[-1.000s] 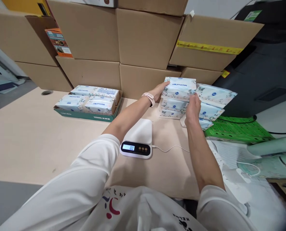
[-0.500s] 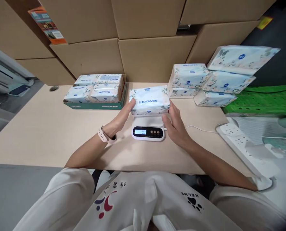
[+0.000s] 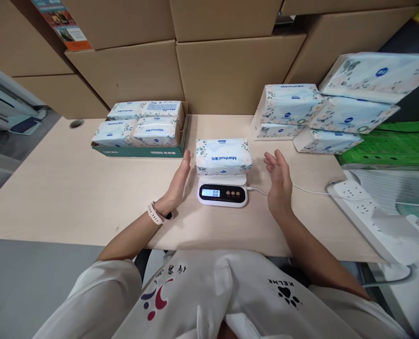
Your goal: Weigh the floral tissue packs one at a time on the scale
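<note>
On the middle of the desk (image 3: 71, 188), a soft tissue pack (image 3: 223, 157) lies flat on the platform of a small white kitchen scale (image 3: 222, 190), its printed long side towards the person. Neither hand touches it, so the placing looks done. The lit display on the near edge of the scale appears to read zero, so no weight shows for the pack.

To the far left, a shallow green carton (image 3: 139, 151) holds four like packs (image 3: 142, 125) in two rows. To the far right, a loose stack of more packs (image 3: 290, 106) stands against the cardboard boxes (image 3: 230, 70), the rightmost ones tilted and overhanging a green crate (image 3: 389, 146).

The left hand (image 3: 179, 181) stands on its edge just left of the scale, palm facing the pack, fingers straight and together, with a pale wristwatch (image 3: 155, 213) on the wrist. The right hand (image 3: 279, 181) mirrors it on the right side, a little farther off, palm inward and fingers loosely spread, hovering above the scale's white cable (image 3: 301, 190), which runs right towards a power strip (image 3: 354, 197). The grip of each hand is open and holds nothing. Both forearms reach forward from white sleeves, angling in towards the scale.
</note>
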`<state>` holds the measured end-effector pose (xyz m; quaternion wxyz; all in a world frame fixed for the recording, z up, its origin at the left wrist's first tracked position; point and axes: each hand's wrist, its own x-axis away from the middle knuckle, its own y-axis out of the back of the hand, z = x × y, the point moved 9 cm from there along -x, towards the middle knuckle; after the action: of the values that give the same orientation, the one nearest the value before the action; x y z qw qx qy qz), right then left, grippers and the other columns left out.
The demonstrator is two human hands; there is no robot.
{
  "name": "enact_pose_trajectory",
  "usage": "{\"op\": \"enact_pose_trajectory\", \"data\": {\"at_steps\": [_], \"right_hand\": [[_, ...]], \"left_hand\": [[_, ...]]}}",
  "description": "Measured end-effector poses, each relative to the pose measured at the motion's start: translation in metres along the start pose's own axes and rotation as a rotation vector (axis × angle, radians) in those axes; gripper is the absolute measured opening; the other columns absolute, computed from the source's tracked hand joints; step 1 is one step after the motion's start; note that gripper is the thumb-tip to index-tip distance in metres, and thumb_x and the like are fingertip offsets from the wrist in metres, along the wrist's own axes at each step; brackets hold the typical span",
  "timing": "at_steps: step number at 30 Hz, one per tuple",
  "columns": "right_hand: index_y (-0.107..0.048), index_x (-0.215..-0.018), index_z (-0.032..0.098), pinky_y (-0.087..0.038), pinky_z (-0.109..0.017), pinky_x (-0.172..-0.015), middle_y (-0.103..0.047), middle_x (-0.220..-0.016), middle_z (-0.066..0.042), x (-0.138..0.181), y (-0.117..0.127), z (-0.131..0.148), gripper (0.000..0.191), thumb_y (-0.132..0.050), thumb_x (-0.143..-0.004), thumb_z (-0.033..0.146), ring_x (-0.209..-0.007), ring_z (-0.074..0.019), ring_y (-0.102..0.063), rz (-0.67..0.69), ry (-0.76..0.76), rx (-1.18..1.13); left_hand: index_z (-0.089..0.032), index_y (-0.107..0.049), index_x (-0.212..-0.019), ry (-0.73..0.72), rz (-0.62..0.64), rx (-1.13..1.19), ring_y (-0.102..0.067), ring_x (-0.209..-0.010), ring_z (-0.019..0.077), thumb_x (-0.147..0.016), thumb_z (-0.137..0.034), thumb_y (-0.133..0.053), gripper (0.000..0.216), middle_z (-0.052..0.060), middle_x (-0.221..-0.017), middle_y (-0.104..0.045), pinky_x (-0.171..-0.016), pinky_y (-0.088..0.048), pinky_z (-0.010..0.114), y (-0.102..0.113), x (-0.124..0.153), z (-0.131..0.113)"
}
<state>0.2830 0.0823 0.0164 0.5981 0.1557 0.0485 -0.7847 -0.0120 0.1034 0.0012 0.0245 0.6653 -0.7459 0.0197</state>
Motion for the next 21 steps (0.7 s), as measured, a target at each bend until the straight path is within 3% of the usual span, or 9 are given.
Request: {"op": "enact_pose_trajectory", "data": {"at_steps": [5, 12, 18, 21], "right_hand": [[-0.053, -0.157, 0.034, -0.036, -0.062, -0.131, -0.066, -0.153, -0.009, -0.002, 0.007, 0.0, 0.068, -0.044, -0.102, 0.073, -0.145, -0.0272, -0.062, -0.037, -0.035, -0.046], [-0.054, -0.155, 0.035, -0.035, -0.061, -0.131, -0.067, -0.153, -0.007, 0.0, 0.009, 0.0, 0.064, -0.037, -0.104, 0.071, -0.144, -0.0259, -0.063, -0.026, -0.021, -0.062], [-0.056, -0.153, 0.024, -0.038, -0.059, -0.129, -0.067, -0.151, -0.013, -0.001, 0.013, 0.003, 0.069, -0.034, -0.105, 0.069, -0.141, -0.0271, -0.065, -0.071, -0.015, -0.081], [-0.057, -0.152, 0.025, -0.039, -0.056, -0.129, -0.066, -0.152, -0.014, -0.002, 0.012, 0.003, 0.069, -0.034, -0.105, 0.07, -0.143, -0.0281, -0.064, -0.057, -0.021, -0.076]], "left_hand": [[-0.031, -0.017, -0.174, -0.03, -0.055, 0.047, -0.006, -0.172, 0.0231, -0.099, -0.085, -0.027, 0.093, -0.002, -0.184, -0.005, -0.142, -0.011, 0.043, 0.005, 0.0, -0.007], [-0.032, -0.029, -0.171, -0.054, -0.061, 0.088, -0.01, -0.172, 0.0231, -0.098, -0.087, -0.026, 0.092, -0.002, -0.184, -0.012, -0.142, -0.012, 0.045, 0.007, -0.003, -0.009], [-0.034, -0.034, -0.169, -0.069, -0.062, 0.051, -0.011, -0.172, 0.0242, -0.099, -0.085, -0.027, 0.087, -0.002, -0.183, -0.017, -0.142, -0.011, 0.044, 0.003, 0.0, -0.006], [-0.033, -0.036, -0.168, -0.082, -0.064, 0.054, -0.012, -0.172, 0.0238, -0.099, -0.086, -0.028, 0.087, -0.001, -0.183, -0.019, -0.142, -0.011, 0.043, 0.002, 0.0, -0.006]]}}
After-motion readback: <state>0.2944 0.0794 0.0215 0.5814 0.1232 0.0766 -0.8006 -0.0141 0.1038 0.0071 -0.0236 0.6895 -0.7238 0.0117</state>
